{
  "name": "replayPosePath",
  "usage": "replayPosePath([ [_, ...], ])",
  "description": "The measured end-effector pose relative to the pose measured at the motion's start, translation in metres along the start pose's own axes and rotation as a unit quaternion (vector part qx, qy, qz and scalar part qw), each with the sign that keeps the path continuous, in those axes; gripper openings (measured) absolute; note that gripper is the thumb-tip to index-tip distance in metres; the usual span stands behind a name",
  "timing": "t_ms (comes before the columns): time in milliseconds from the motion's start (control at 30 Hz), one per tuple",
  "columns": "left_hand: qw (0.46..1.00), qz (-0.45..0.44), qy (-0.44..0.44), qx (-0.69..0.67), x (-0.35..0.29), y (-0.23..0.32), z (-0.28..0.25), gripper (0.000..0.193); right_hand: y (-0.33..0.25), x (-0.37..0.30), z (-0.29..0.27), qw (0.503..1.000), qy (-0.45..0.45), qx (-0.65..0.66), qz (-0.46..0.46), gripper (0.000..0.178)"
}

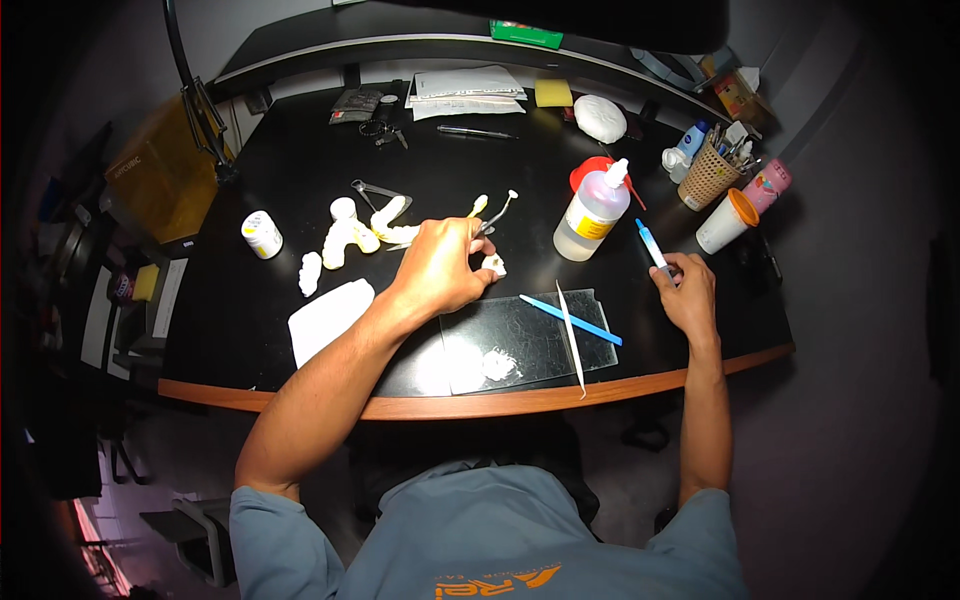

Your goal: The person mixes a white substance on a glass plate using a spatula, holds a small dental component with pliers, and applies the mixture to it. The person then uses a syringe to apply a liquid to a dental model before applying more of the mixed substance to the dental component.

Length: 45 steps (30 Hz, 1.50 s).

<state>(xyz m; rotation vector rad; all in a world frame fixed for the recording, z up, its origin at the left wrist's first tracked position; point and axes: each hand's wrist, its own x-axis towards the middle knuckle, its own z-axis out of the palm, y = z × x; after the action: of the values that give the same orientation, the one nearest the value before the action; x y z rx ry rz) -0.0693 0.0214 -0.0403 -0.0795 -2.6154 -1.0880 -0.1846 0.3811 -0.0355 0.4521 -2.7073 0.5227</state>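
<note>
My left hand (445, 265) is closed near the middle of the table, its fingertips pinching a small white piece (496, 266). Just beyond it is a dental mirror (512, 196); the hand hides part of its handle. To the right, my right hand (686, 290) grips a slim blue-and-white syringe-like tube (650, 242), blue end pointing away from me. Between my arms lies a glass slab (465, 345) bearing a smear of white material (499, 364). Across its right part rest a blue spatula (575, 321) and a white double-ended probe (569, 335).
Yellowish-white dental casts (345, 240) and a white jar (262, 235) stand to the left, by a white cloth (330, 320). A squeeze bottle (590, 220) fronts a red bowl (590, 172). At right are an orange-rimmed cup (722, 228) and a woven tool holder (709, 175).
</note>
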Motion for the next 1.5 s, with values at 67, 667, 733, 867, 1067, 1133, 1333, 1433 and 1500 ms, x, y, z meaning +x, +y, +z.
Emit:
replayPosePath([
  [67,1.000,0.000,-0.020,-0.015,0.002,0.000,-0.002,0.037,0.007,-0.001,-0.001,0.999,0.017,0.032,0.004,0.027],
  [667,0.934,-0.058,-0.039,-0.350,-0.002,0.014,-0.032,0.020,-0.115,-0.012,-0.022,0.846,-0.224,0.480,-0.067,0.019],
  [733,0.938,-0.068,-0.021,-0.339,-0.003,0.007,-0.032,0.019,-0.125,0.003,-0.011,0.817,-0.262,0.509,-0.071,0.019],
  [867,0.948,-0.085,-0.001,-0.306,0.001,0.004,-0.036,0.019,-0.125,0.008,0.001,0.787,-0.265,0.555,-0.047,0.019],
  [1067,0.957,-0.130,0.009,-0.258,-0.003,-0.002,-0.038,0.033,-0.133,-0.001,0.013,0.861,-0.084,0.440,-0.241,0.027],
  [1133,0.975,-0.186,-0.014,-0.124,-0.003,0.012,-0.050,0.029,-0.123,0.000,0.014,0.866,-0.078,0.430,-0.242,0.028],
  [1333,0.985,-0.162,-0.030,0.049,-0.005,0.005,-0.040,0.030,-0.106,0.001,0.011,0.896,-0.109,0.384,-0.196,0.023],
  [1433,0.992,-0.111,0.024,0.048,-0.005,0.004,-0.030,0.035,-0.108,0.003,0.016,0.902,-0.092,0.373,-0.199,0.022],
  [1500,0.997,-0.064,0.050,0.018,-0.005,0.003,-0.023,0.036,-0.109,0.004,0.023,0.903,-0.067,0.379,-0.193,0.021],
])
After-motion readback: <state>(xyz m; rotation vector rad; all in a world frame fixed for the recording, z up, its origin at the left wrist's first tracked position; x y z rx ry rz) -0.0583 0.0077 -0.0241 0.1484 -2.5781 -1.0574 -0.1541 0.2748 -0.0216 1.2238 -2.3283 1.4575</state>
